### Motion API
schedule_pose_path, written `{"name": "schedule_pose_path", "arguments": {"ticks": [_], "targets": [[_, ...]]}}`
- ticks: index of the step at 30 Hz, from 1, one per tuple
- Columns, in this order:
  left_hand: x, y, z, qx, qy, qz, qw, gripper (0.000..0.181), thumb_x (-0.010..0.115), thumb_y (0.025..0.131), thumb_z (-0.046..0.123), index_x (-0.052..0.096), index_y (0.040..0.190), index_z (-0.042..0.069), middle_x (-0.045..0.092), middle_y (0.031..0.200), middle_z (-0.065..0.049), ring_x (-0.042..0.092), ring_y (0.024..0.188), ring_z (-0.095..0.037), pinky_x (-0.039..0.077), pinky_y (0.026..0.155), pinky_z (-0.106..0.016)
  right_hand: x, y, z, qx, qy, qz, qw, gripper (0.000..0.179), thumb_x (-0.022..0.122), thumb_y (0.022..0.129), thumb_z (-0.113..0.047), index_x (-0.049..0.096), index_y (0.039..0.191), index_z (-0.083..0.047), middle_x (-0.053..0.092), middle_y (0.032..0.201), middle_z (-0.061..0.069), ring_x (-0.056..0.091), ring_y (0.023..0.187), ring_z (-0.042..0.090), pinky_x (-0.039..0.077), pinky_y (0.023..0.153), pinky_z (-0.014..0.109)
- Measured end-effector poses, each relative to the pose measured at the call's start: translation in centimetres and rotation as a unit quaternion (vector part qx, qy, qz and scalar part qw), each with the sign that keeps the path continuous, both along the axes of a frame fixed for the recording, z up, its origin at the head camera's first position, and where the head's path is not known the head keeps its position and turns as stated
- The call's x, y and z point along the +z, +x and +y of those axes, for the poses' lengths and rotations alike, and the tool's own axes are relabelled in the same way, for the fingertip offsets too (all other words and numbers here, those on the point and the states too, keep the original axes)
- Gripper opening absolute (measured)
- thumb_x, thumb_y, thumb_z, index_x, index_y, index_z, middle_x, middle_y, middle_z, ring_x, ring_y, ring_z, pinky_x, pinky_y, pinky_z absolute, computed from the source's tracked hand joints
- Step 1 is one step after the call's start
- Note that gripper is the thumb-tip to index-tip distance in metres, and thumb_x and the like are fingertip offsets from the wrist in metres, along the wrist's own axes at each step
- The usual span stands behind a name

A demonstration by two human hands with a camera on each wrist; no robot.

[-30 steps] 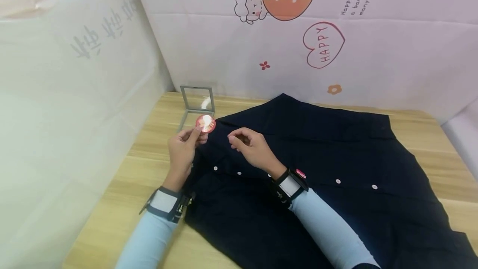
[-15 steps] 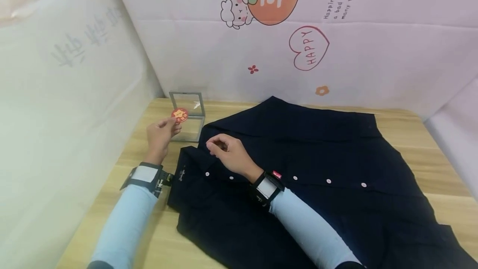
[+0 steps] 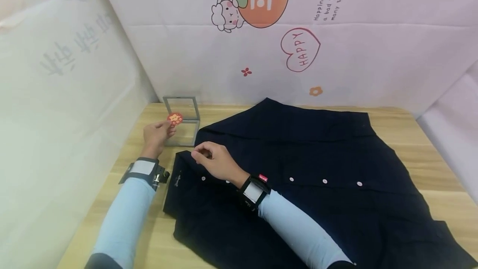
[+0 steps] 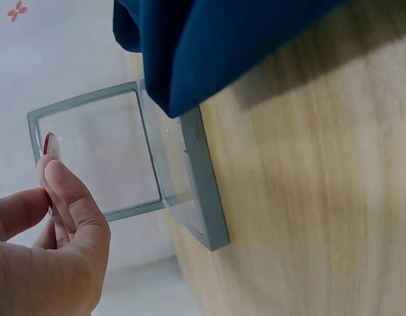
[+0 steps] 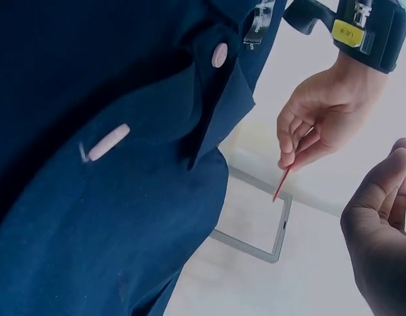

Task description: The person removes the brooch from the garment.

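Observation:
A round red badge (image 3: pixel 174 118) with a yellow star design is pinched between the thumb and fingers of my left hand (image 3: pixel 154 134). It is held over a clear case (image 3: pixel 196 134) with a grey frame, whose lid stands raised at the back left. In the left wrist view the badge (image 4: pixel 51 143) appears nearly edge-on, with the raised lid behind it. My right hand (image 3: pixel 214 161) hovers over the collar end of a dark navy shirt (image 3: pixel 298 148), fingers loosely curled, with nothing visible in its grasp. White buttons (image 3: pixel 291 179) run along the shirt.
The shirt covers most of the wooden table (image 3: pixel 123 169). A printed white cloth (image 3: pixel 209 53) hangs behind the table, and another pale cloth (image 3: pixel 74 115) rises along the left side. The shirt's collar corner (image 4: pixel 183 79) lies close to the case.
My left hand has carried the badge left and away from the right hand, to the case. The right hand has shifted slightly left over the shirt. The head view has turned a little right.

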State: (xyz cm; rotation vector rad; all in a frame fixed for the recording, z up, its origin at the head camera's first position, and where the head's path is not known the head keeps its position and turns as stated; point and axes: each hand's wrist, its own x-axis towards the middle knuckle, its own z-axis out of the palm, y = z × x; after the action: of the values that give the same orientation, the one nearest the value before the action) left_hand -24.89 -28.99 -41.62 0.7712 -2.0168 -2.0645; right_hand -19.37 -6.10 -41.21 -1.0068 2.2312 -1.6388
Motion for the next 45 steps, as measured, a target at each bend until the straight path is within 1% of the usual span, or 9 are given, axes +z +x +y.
{"name": "schedule_pose_path", "arguments": {"ticks": [6,10,13,18,22,26,31,39,45], "targets": [[-0.9,-0.2,-0.6,-0.016,-0.035,-0.038,0.9985,0.033,0.055,0.089,0.013,0.055,0.116,-0.007,0.067,0.080,-0.007,0.066,0.067,-0.009,0.053,0.073,-0.024,0.1,0.1,-0.2,0.001,0.019,-0.016,0.9997,0.026,0.047,0.093,-0.034,0.059,0.106,-0.016,0.061,0.092,0.000,0.058,0.079,0.007,0.047,0.066,0.020],[-1.6,-0.3,-0.7,-0.031,-0.063,-0.067,0.9953,0.033,0.054,0.090,0.015,0.056,0.117,-0.005,0.066,0.090,-0.011,0.065,0.069,-0.009,0.051,0.081,-0.029,1.5,1.1,0.2,0.001,0.032,-0.028,0.9991,0.022,0.047,0.094,-0.023,0.059,0.106,-0.009,0.062,0.092,0.004,0.060,0.081,0.012,0.046,0.066,0.020],[-2.1,-0.3,-0.7,-0.032,-0.076,-0.081,0.9933,0.032,0.054,0.090,0.015,0.057,0.116,-0.003,0.064,0.093,-0.012,0.065,0.071,-0.010,0.052,0.078,-0.028,2.3,1.7,0.5,0.004,0.032,-0.033,0.9989,0.021,0.047,0.094,-0.018,0.059,0.106,-0.004,0.062,0.091,0.009,0.060,0.079,0.014,0.046,0.066,0.020],[-3.0,-0.4,-1.2,-0.037,-0.086,-0.103,0.9903,0.032,0.056,0.089,0.016,0.058,0.115,-0.004,0.066,0.082,-0.005,0.063,0.063,-0.007,0.053,0.066,-0.022,0.5,1.0,0.3,0.004,0.032,-0.031,0.9990,0.023,0.047,0.094,-0.026,0.060,0.105,-0.010,0.061,0.090,0.007,0.059,0.078,0.013,0.046,0.066,0.020],[-3.5,-0.4,-1.4,-0.044,-0.088,-0.113,0.9887,0.032,0.057,0.088,0.016,0.059,0.113,-0.004,0.065,0.069,0.002,0.062,0.057,-0.004,0.053,0.062,-0.019,-1.0,0.3,0.2,0.007,0.029,-0.031,0.9991,0.025,0.046,0.094,-0.033,0.059,0.105,-0.015,0.061,0.091,0.004,0.060,0.081,0.019,0.047,0.066,0.021],[-3.7,-0.4,-1.5,-0.050,-0.093,-0.113,0.9879,0.032,0.057,0.088,0.016,0.059,0.112,-0.005,0.063,0.065,0.006,0.060,0.055,-0.003,0.052,0.059,-0.018,-1.3,0.2,0.3,0.008,0.028,-0.027,0.9992,0.026,0.045,0.093,-0.038,0.059,0.105,-0.018,0.061,0.089,0.001,0.061,0.082,0.021,0.048,0.066,0.022],[-3.8,-0.6,-1.3,-0.059,-0.100,-0.114,0.9867,0.032,0.055,0.089,0.016,0.059,0.113,-0.005,0.063,0.063,0.006,0.059,0.054,-0.002,0.052,0.058,-0.017,-1.1,0.2,0.7,0.009,0.027,-0.031,0.9991,0.027,0.045,0.093,-0.037,0.059,0.105,-0.018,0.063,0.092,0.006,0.061,0.082,0.021,0.048,0.066,0.022],[-3.5,-1.0,-0.9,-0.068,-0.151,-0.142,0.9759,0.032,0.057,0.088,0.019,0.061,0.111,-0.003,0.063,0.061,0.005,0.061,0.055,-0.003,0.053,0.060,-0.019,-1.3,0.2,1.0,0.011,0.025,-0.029,0.9992,0.026,0.045,0.093,-0.037,0.059,0.105,-0.019,0.063,0.094,0.010,0.061,0.081,0.018,0.048,0.067,0.022],[-3.5,-1.1,-0.7,-0.059,-0.164,-0.147,0.9736,0.031,0.059,0.087,0.020,0.062,0.109,-0.001,0.063,0.060,0.006,0.061,0.054,-0.003,0.053,0.060,-0.018,-1.3,0.3,1.2,0.013,0.026,-0.025,0.9992,0.027,0.045,0.093,-0.037,0.059,0.106,-0.019,0.063,0.092,0.008,0.061,0.080,0.017,0.048,0.065,0.022]]}}
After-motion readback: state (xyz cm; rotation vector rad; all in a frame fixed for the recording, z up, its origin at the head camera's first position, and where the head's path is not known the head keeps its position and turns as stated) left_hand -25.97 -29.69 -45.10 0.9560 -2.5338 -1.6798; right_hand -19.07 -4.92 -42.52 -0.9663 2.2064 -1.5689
